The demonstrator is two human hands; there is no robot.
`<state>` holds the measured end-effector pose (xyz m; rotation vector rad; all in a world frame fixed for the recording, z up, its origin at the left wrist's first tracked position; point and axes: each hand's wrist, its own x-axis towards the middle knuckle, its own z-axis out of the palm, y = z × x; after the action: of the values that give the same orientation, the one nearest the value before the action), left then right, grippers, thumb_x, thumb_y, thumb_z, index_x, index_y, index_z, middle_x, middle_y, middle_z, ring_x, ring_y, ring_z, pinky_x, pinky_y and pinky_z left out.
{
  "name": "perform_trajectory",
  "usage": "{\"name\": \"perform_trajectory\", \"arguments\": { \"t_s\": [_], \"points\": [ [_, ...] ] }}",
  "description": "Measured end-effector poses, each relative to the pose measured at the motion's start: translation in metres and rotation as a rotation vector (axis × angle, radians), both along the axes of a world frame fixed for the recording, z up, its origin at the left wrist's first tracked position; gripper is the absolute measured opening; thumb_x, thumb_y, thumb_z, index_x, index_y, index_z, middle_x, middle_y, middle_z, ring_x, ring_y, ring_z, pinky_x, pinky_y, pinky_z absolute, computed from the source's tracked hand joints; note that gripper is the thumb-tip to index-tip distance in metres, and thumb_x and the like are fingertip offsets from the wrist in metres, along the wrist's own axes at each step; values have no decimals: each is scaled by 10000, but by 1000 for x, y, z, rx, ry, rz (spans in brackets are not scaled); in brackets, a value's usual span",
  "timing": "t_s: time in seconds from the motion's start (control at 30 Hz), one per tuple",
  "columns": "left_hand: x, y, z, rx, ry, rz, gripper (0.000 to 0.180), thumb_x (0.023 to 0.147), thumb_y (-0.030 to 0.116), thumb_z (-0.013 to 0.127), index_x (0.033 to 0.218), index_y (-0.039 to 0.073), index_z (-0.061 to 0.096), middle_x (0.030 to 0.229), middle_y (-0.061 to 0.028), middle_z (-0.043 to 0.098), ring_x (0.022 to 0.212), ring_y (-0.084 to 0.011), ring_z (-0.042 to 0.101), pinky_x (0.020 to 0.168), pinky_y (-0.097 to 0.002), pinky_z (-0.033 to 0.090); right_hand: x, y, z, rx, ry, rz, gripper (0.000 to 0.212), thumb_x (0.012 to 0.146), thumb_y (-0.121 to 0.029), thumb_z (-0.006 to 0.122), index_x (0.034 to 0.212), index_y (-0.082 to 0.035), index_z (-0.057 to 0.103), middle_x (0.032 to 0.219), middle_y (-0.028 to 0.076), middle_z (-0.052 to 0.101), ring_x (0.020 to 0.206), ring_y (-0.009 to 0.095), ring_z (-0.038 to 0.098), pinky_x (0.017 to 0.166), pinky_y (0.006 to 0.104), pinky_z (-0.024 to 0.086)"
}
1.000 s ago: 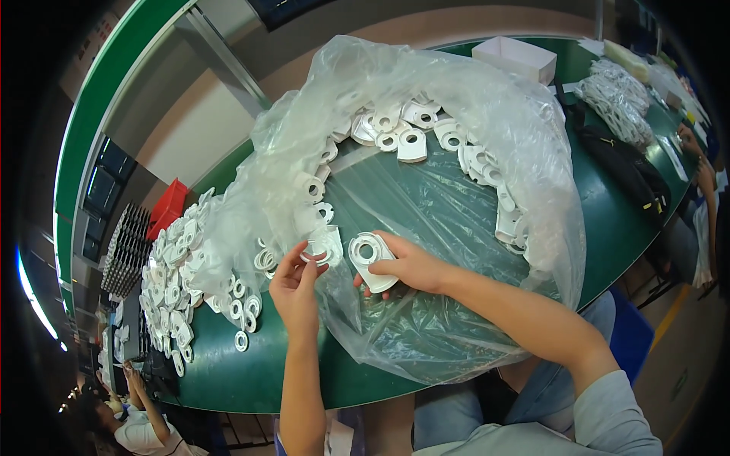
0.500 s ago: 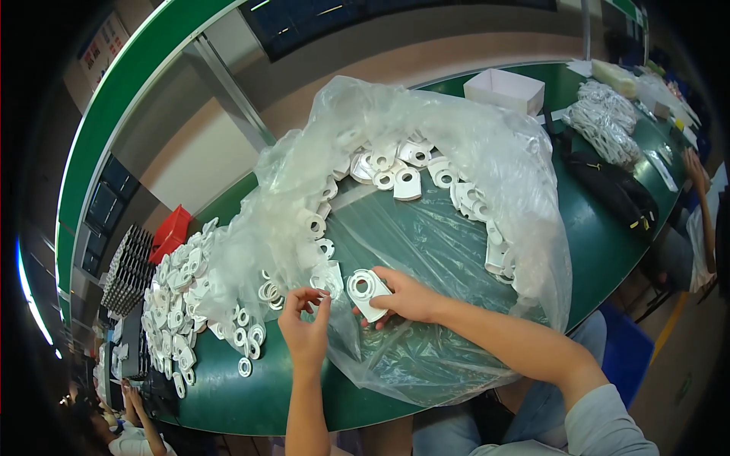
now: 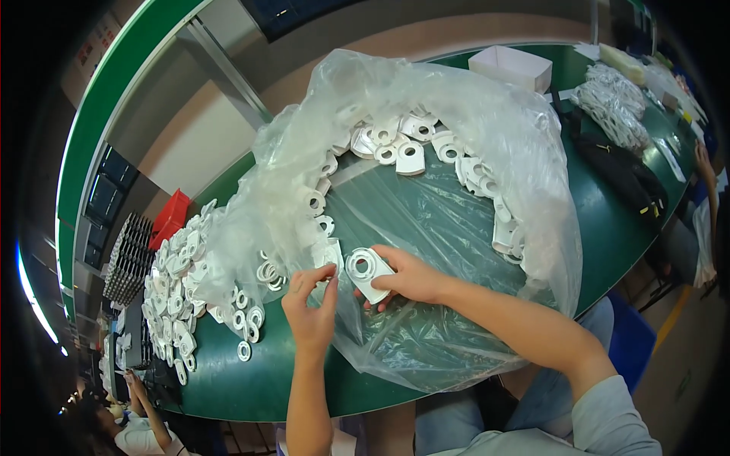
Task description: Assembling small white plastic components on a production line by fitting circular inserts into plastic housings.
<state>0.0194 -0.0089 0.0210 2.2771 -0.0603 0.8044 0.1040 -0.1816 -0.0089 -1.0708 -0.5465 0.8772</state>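
My right hand point(image 3: 403, 275) grips a white plastic part point(image 3: 364, 266) by its squared end, thumb on top and fingers underneath. The part's rounded end, with a ring-edged hole, points to the far left. Just left of it my left hand point(image 3: 310, 295) is raised, thumb and forefinger pinched together; whatever lies between them is too small to make out. Behind the left fingertips, another white part point(image 3: 328, 252) rests on a clear plastic bag point(image 3: 411, 228) spread over the green table point(image 3: 304, 391). More white parts point(image 3: 410, 158) line the bag's bunched far and side edges.
A large heap of white parts point(image 3: 179, 292) lies on the left, with loose white rings point(image 3: 244, 350) nearby. Behind it stand a red bin point(image 3: 169, 216) and stacked dark trays point(image 3: 128, 262). Farther right are a white box point(image 3: 511, 68), a bundle of white cords point(image 3: 610, 102) and a black bag point(image 3: 620, 171).
The view has tilted slightly, so the table sits higher in the picture. My left thumb and forefinger have come closer together; my right hand keeps its hold on the white plastic part.
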Motion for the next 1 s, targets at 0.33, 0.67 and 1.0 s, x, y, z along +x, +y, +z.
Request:
{"name": "perform_trajectory", "arguments": {
  "t_s": [0.33, 0.67, 1.0],
  "points": [
    [1, -15, -4, 173, -137, -89, 221, 639, -47, 725, 836, 49, 696, 775, -54, 656, 761, -216, 576, 681, -297, 466, -1, 1, -2, -5, -32, 14, 391, 809, 0, 501, 1193, -19, 429, 991, 122, 618, 795, 205, 662, 618, 303, 556],
    [2, -24, -5, 322, -195, -145, 250, 607, -50, 716, 831, 60, 700, 782, -44, 635, 782, -238, 561, 676, -315, 473, -2, 2, -3, 52, -29, 6, 360, 796, -4, 520, 1148, 4, 446, 947, 127, 600, 754, 198, 650, 586, 309, 566],
    [5, -24, -5, 286, -161, -172, 261, 612, -55, 711, 844, 64, 703, 800, -44, 631, 803, -233, 554, 687, -311, 471, -1, 0, -4, 55, -32, 11, 358, 782, 11, 508, 1133, 15, 441, 963, 130, 594, 756, 208, 651, 592, 314, 570]
  ]
}}
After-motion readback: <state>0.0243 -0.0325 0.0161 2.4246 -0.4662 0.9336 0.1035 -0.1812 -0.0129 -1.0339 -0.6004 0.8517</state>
